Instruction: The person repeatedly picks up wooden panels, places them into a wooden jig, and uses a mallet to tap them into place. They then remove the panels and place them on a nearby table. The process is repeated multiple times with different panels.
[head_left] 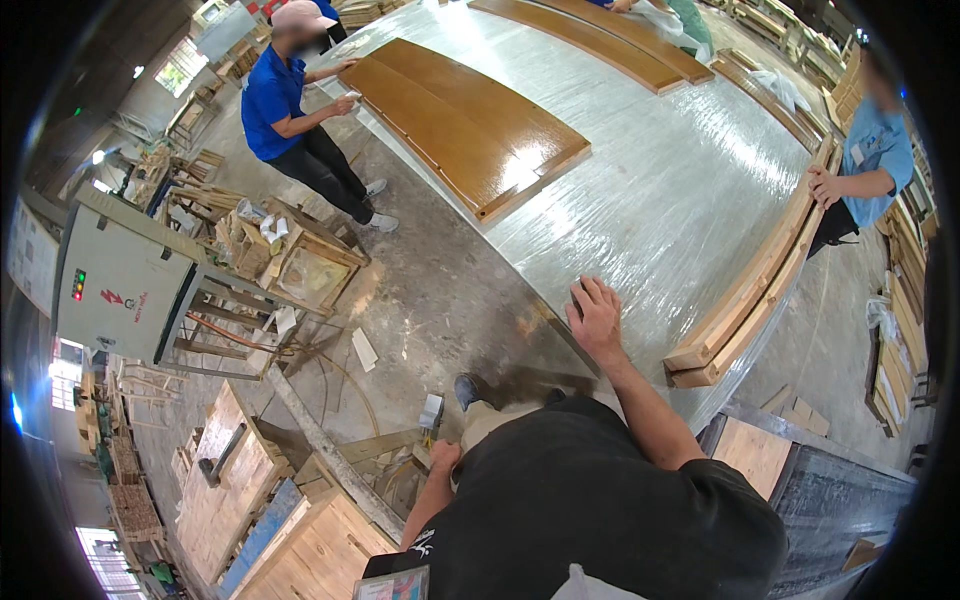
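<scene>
Workshop floor of stained concrete is spreading below, with a large desk [640,190] wrapped in shiny clear film running across the upper right. Right hand [597,318] is resting flat on the near edge of the desk, fingers spread and released, grasping nothing. Left hand [443,457] is hanging low beside the person's hip, closing around the handle of a small grey tool [431,412] that is pointing up toward the floor scraps; the grip itself is partly hidden, so how tightly it is clenching cannot be told. Brown panels [465,125], glossy and lacquered, are lying flat on the far side of the desk, well apart from the right hand. Pale planks [750,290] are lying stacked along the right edge of the desk, near the right hand but not touching it. A co-worker in blue [270,95] is leaning over the brown panels from the left, both hands on them. Another co-worker in light blue [870,150] is standing at the right, hands touching the planks' far end. Grey control cabinet [120,280] is standing at the left on a metal frame. Wooden crates [230,480] are sitting at the lower left, beside a long slanting beam [320,440].
</scene>
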